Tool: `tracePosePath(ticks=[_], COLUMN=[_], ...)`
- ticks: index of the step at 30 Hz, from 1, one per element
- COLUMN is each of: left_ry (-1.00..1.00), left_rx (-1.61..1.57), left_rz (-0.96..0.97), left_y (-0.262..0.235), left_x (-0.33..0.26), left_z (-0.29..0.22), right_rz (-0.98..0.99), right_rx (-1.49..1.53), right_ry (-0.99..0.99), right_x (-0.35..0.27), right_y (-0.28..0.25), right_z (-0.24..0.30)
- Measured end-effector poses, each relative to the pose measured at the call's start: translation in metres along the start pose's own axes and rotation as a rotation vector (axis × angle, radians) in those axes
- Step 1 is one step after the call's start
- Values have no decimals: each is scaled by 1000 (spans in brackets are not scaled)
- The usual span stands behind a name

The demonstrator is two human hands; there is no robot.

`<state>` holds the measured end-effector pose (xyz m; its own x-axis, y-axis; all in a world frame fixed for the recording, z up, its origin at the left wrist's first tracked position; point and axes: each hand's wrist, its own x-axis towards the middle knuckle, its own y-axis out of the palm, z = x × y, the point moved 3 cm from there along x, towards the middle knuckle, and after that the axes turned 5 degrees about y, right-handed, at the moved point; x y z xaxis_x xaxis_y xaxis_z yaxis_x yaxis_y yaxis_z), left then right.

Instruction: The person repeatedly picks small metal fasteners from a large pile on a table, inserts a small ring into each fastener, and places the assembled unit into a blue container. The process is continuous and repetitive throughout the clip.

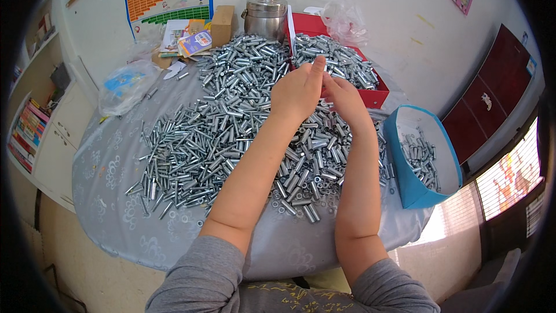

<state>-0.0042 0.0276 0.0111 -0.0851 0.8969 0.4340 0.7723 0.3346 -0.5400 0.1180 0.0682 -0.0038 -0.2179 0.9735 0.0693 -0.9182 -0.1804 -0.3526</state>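
My left hand [296,91] and my right hand [346,99] meet in front of the red box, above the heap of metal parts. The left fingers are closed, with one digit pointing up. Curled in beside them, the right fingers touch or nearly touch the left hand. Whatever small piece is between them is hidden. Under my arms spreads a large pile of silvery bolts and sleeves [197,145], with small washers [184,218] along its near edge. More bolts [339,61] fill the red cardboard box [373,99].
A blue fabric bin [414,188] at the right holds some bolts. Behind the pile stand a steel lidded pot [265,18] and a small cardboard box [222,26]. Booklets [194,43] and a plastic bag [128,87] lie at the left of the cloth-covered table [110,203].
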Motion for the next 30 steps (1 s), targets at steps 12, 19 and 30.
tracePosePath(ticks=[12,19,30], left_ry=[48,20,-5], left_rx=[23,37,267], left_rz=[-121,-90,-204], left_y=[0,0,-12], left_x=[-1,0,2], left_z=[0,-1,10], right_rz=[-266,136,-77], right_rx=[-162,47,-220], right_ry=[-177,-118,-5], right_x=[-2,-12,-13], right_y=[-22,0,-48], right_z=[2,13,-7])
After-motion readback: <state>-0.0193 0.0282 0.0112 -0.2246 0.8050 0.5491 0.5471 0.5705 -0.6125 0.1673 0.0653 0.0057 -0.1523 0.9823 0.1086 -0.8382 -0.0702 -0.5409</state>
